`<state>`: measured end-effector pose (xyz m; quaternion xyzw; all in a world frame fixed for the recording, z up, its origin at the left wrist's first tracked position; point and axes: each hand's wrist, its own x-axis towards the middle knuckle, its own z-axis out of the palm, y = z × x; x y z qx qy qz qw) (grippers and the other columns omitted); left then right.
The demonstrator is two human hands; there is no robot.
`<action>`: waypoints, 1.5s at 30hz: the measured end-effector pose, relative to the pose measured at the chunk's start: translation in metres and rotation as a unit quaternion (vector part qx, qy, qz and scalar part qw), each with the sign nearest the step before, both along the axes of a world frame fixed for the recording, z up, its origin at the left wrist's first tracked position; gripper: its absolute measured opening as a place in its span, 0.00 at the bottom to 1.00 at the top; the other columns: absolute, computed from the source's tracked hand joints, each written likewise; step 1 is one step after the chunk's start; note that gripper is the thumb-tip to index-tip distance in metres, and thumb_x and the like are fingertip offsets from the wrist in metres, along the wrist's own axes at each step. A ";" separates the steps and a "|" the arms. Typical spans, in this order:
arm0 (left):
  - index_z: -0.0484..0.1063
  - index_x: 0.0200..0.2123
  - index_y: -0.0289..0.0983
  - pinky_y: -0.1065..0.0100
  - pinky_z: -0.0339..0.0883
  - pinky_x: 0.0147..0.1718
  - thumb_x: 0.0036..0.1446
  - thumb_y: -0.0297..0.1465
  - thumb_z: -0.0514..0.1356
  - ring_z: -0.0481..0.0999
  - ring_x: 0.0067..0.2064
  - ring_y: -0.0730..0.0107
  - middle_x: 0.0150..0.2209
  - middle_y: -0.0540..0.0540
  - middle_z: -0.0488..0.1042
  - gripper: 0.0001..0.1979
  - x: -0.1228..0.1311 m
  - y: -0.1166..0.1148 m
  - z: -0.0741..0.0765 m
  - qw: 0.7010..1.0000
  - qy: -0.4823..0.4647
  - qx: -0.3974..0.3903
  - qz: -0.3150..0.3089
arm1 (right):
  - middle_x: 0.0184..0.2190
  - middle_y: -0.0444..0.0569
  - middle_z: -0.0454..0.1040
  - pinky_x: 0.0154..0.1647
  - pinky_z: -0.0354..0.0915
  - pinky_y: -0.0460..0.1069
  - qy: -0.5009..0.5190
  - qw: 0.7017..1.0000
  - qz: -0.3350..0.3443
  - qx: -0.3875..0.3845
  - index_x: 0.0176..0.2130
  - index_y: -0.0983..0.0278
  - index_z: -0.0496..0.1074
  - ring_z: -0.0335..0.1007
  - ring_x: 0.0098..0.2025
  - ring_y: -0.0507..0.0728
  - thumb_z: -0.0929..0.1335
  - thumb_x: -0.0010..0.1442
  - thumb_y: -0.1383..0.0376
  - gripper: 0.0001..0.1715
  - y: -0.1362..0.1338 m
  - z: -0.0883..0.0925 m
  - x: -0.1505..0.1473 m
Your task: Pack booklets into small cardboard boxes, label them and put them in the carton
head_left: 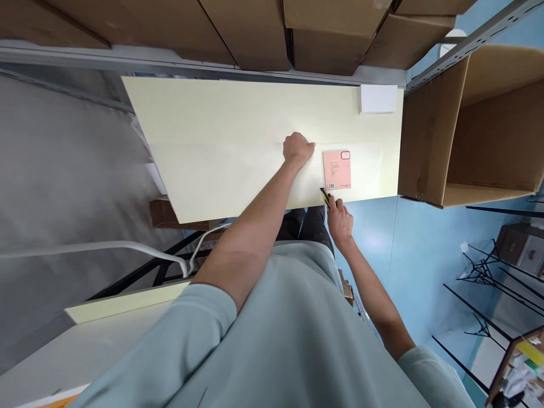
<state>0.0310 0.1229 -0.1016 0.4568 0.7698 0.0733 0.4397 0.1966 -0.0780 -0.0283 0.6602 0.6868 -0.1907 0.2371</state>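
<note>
Right hand (340, 221): fingers curled tight round a yellow-black knife (326, 197), its tip at the counter's near edge. Just beyond the tip, a pink booklet (337, 170) lies flat on the counter (212, 141). It looks whole, no cut seen. Left hand (298, 150): closed fist, knuckles pressed on the counter just left of the booklet, nothing visible in it. Farther out, a white box (378, 98); open carton (467, 130) to the right.

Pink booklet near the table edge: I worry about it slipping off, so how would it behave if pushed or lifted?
The pink booklet lies flat and looks thin, so it is probably light and would bend if lifted by a corner. On the smooth table it would likely slide easily, and it should not roll.
</note>
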 end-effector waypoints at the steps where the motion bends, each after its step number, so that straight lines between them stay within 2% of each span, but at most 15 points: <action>1: 0.78 0.50 0.34 0.54 0.77 0.54 0.69 0.43 0.65 0.81 0.54 0.47 0.44 0.37 0.80 0.18 0.001 0.000 -0.004 1.000 0.002 0.007 0.005 | 0.55 0.59 0.75 0.40 0.73 0.48 0.002 1.000 0.000 -0.007 0.72 0.61 0.61 0.78 0.50 0.60 0.60 0.78 0.69 0.27 -0.006 0.001 0.002; 6: 0.72 0.56 0.29 0.48 0.64 0.68 0.70 0.43 0.66 0.70 0.67 0.45 0.51 0.35 0.77 0.24 0.006 0.003 -0.025 0.999 0.017 0.037 0.004 | 0.56 0.58 0.75 0.39 0.73 0.48 0.010 0.999 -0.008 -0.043 0.72 0.59 0.61 0.78 0.50 0.60 0.61 0.77 0.70 0.27 -0.031 0.004 0.008; 9: 0.72 0.53 0.28 0.49 0.62 0.68 0.71 0.43 0.65 0.70 0.65 0.48 0.49 0.36 0.78 0.22 0.006 0.003 -0.021 0.999 0.020 0.038 -0.002 | 0.55 0.57 0.76 0.38 0.71 0.48 0.033 0.998 -0.024 -0.057 0.70 0.59 0.64 0.79 0.49 0.60 0.62 0.78 0.65 0.24 -0.039 0.014 0.013; 13: 0.77 0.36 0.37 0.58 0.73 0.53 0.72 0.45 0.60 0.82 0.52 0.48 0.36 0.40 0.80 0.18 0.006 -0.007 0.017 1.000 0.011 0.000 -0.022 | 0.55 0.55 0.77 0.37 0.69 0.48 0.082 0.992 -0.092 -0.007 0.67 0.59 0.67 0.80 0.46 0.60 0.64 0.78 0.59 0.22 -0.035 0.039 0.030; 16: 0.80 0.37 0.38 0.60 0.73 0.55 0.72 0.38 0.57 0.82 0.56 0.50 0.43 0.39 0.85 0.15 0.016 -0.022 0.064 0.999 -0.030 -0.025 -0.036 | 0.57 0.55 0.79 0.37 0.69 0.49 0.124 0.979 -0.147 0.070 0.65 0.59 0.68 0.81 0.44 0.60 0.66 0.75 0.58 0.22 -0.011 0.060 0.047; 19: 0.83 0.42 0.40 0.64 0.75 0.55 0.67 0.27 0.59 0.84 0.56 0.57 0.50 0.43 0.87 0.11 0.036 -0.035 0.115 0.997 -0.056 0.033 -0.032 | 0.57 0.57 0.80 0.39 0.71 0.51 0.176 0.955 -0.173 0.162 0.66 0.61 0.66 0.82 0.44 0.62 0.67 0.72 0.58 0.27 0.038 0.082 0.059; 22: 0.84 0.44 0.41 0.69 0.77 0.53 0.66 0.24 0.60 0.87 0.52 0.64 0.49 0.46 0.88 0.12 0.053 -0.022 0.163 0.988 -0.093 0.117 -0.031 | 0.53 0.57 0.82 0.40 0.72 0.53 0.237 0.927 -0.163 0.240 0.66 0.63 0.64 0.82 0.43 0.64 0.67 0.69 0.57 0.29 0.113 0.113 0.061; 25: 0.84 0.48 0.42 0.66 0.77 0.57 0.68 0.26 0.60 0.86 0.54 0.65 0.51 0.47 0.87 0.13 0.055 0.020 0.215 0.966 -0.114 0.231 -0.016 | 0.51 0.57 0.81 0.42 0.72 0.54 0.292 0.901 -0.091 0.308 0.62 0.63 0.67 0.82 0.45 0.65 0.67 0.70 0.55 0.26 0.203 0.161 0.054; 29: 0.82 0.53 0.41 0.61 0.77 0.59 0.70 0.28 0.60 0.86 0.55 0.60 0.52 0.44 0.86 0.13 0.045 0.087 0.285 0.913 -0.132 0.385 0.018 | 0.59 0.60 0.75 0.46 0.73 0.54 0.307 0.877 0.059 0.366 0.63 0.62 0.71 0.79 0.53 0.66 0.66 0.72 0.56 0.24 0.319 0.232 0.036; 31: 0.80 0.56 0.40 0.61 0.76 0.61 0.70 0.27 0.60 0.85 0.56 0.59 0.54 0.43 0.86 0.16 0.043 0.110 0.312 0.898 -0.122 0.423 0.024 | 0.60 0.60 0.74 0.49 0.73 0.54 0.296 0.876 0.120 0.362 0.65 0.61 0.71 0.78 0.54 0.66 0.66 0.74 0.58 0.25 0.367 0.259 0.026; 33: 0.79 0.59 0.40 0.59 0.75 0.63 0.69 0.26 0.60 0.84 0.59 0.58 0.56 0.42 0.85 0.17 0.044 0.122 0.329 0.895 -0.099 0.434 0.022 | 0.61 0.60 0.74 0.54 0.71 0.54 0.271 0.882 0.165 0.349 0.67 0.62 0.71 0.77 0.55 0.66 0.66 0.74 0.61 0.26 0.406 0.275 0.017; 36: 0.79 0.59 0.39 0.55 0.74 0.65 0.69 0.28 0.62 0.83 0.61 0.54 0.58 0.40 0.83 0.17 0.051 0.122 0.338 0.904 -0.064 0.422 0.012 | 0.60 0.59 0.75 0.59 0.68 0.54 0.218 0.904 0.185 0.318 0.66 0.61 0.74 0.76 0.56 0.64 0.67 0.73 0.66 0.24 0.446 0.281 0.007; 39: 0.80 0.58 0.40 0.57 0.73 0.65 0.69 0.29 0.62 0.83 0.61 0.55 0.59 0.41 0.83 0.17 0.057 0.110 0.335 0.913 -0.048 0.404 -0.001 | 0.57 0.57 0.77 0.61 0.66 0.55 0.196 0.911 0.183 0.313 0.61 0.59 0.77 0.76 0.56 0.62 0.68 0.72 0.68 0.20 0.467 0.276 -0.001; 42: 0.81 0.57 0.42 0.60 0.75 0.63 0.69 0.30 0.62 0.83 0.59 0.57 0.57 0.42 0.84 0.16 0.056 0.097 0.323 0.924 -0.042 0.379 -0.008 | 0.57 0.57 0.77 0.64 0.65 0.57 0.203 0.906 0.182 0.324 0.60 0.60 0.78 0.74 0.57 0.62 0.66 0.73 0.69 0.21 0.475 0.273 -0.007; 45: 0.81 0.57 0.42 0.62 0.76 0.62 0.69 0.30 0.62 0.84 0.58 0.59 0.57 0.43 0.84 0.16 0.047 0.079 0.298 0.940 -0.033 0.339 -0.014 | 0.61 0.62 0.75 0.65 0.63 0.60 0.229 0.892 0.176 0.347 0.62 0.64 0.76 0.71 0.61 0.65 0.63 0.73 0.69 0.23 0.473 0.265 -0.004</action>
